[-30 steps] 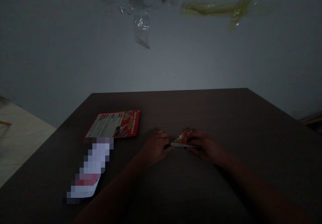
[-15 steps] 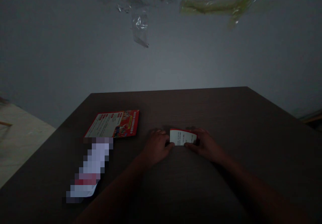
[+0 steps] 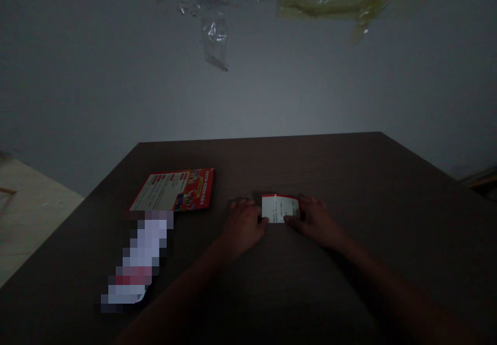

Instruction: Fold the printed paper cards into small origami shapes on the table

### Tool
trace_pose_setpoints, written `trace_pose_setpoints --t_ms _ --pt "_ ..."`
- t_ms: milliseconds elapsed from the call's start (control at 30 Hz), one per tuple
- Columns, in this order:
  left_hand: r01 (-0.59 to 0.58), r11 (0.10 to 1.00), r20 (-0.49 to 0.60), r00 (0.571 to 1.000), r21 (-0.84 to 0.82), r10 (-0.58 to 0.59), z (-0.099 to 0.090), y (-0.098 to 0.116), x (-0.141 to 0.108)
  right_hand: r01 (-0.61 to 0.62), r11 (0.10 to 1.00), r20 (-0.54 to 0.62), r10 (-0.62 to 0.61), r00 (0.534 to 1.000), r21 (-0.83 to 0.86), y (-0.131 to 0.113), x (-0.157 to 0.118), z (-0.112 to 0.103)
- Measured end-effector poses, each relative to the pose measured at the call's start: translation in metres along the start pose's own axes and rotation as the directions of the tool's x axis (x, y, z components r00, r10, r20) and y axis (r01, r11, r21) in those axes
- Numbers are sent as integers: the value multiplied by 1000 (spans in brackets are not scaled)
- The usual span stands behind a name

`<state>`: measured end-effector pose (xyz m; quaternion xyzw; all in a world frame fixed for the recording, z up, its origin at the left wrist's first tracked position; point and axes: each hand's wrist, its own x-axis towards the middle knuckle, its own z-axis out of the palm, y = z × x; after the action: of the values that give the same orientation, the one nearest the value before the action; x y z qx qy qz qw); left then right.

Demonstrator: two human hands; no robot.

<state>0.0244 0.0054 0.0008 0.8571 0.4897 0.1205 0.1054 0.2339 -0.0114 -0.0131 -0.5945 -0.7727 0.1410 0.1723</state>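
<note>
A small white printed card with a red edge [image 3: 277,210] lies between my two hands at the middle of the dark table. My left hand [image 3: 244,221] grips its left edge, the thumb at the near corner. On the right, my right hand [image 3: 312,220] is closed on the other side, with its thumb lying on the card's near edge. The card looks slightly curved. Both hands rest low over the table top, and the fingertips beyond the card are partly lost in the dark.
A red and white printed box or booklet [image 3: 166,190] lies on the table [image 3: 264,153] at the left. Nearer is a long pale, pixelated item [image 3: 143,257]. Behind the table stands a grey wall [image 3: 310,86] with tape on it.
My right fingers have shifted slightly at the card's right side, and the card looks a little flatter. The camera view has moved slightly.
</note>
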Motion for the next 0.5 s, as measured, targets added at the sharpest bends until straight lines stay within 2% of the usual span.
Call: trace_pose_setpoints --t_ms 500 --pt "72 997 -5 997 -34 -73 2 -1 4 -27 999 -16 27 1000 -19 -3 2 0"
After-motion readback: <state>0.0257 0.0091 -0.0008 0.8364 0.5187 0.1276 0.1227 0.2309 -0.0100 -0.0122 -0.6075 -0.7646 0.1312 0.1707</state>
